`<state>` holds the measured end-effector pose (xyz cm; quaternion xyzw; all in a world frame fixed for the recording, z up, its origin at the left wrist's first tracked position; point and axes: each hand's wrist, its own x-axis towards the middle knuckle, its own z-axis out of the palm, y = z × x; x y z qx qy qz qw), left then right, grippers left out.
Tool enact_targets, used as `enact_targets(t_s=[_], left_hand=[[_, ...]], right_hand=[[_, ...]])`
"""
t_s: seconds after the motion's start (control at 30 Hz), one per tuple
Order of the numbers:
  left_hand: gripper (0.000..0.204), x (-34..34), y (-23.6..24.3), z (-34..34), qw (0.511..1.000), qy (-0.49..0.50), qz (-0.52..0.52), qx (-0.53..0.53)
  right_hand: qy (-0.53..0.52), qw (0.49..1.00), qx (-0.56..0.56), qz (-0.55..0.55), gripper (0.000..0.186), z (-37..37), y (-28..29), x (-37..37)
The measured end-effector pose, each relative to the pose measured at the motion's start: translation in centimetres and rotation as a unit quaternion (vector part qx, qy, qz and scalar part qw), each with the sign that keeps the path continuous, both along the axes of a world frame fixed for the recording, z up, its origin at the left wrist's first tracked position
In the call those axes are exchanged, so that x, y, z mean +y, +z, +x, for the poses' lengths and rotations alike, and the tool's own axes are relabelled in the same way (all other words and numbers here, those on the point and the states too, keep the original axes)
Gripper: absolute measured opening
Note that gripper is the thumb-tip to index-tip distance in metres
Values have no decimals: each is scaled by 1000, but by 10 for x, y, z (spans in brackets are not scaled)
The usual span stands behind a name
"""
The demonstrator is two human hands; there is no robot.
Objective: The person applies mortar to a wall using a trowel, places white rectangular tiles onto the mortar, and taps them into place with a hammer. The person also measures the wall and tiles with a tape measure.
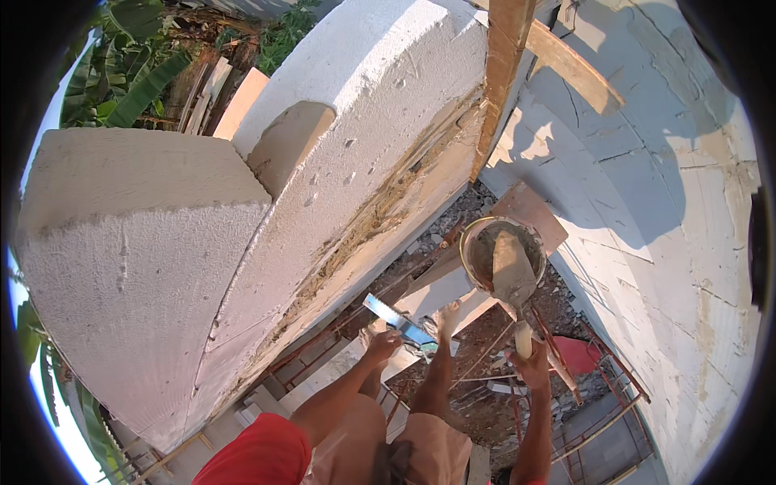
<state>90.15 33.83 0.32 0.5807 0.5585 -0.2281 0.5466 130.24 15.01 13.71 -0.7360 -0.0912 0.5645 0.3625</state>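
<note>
My left hand [383, 346] is closed on a notched trowel [398, 318], a flat bluish blade with teeth at its far end. The blade points away and to the left, below the white block wall [323, 202]. My right hand [531, 368] grips the pale handle of a pointed trowel [513, 271]. Wet grey mortar coats its blade, which lies over the mouth of a bucket [467, 260]. More grey mortar shows inside the bucket, around the blade.
My bare feet stand on narrow boards [440, 293] above rubble. Red metal scaffold bars [622, 372] run at right and below. A wooden post [503, 73] rises against the block wall. Another pale wall [647, 234] stands at right; a red round object [576, 354] lies below the bucket.
</note>
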Motion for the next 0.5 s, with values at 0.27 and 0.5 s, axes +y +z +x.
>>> enact_targets(t_s=[0.27,0.5], left_hand=[[49,-4,54,-39,999,39,17,-2],[46,-8,62,-28,988,148,-3,-46]], right_hand=[[-108,968,88,207,29,-35,193,103],[-10,933,-81,352,42,-68,257,238]])
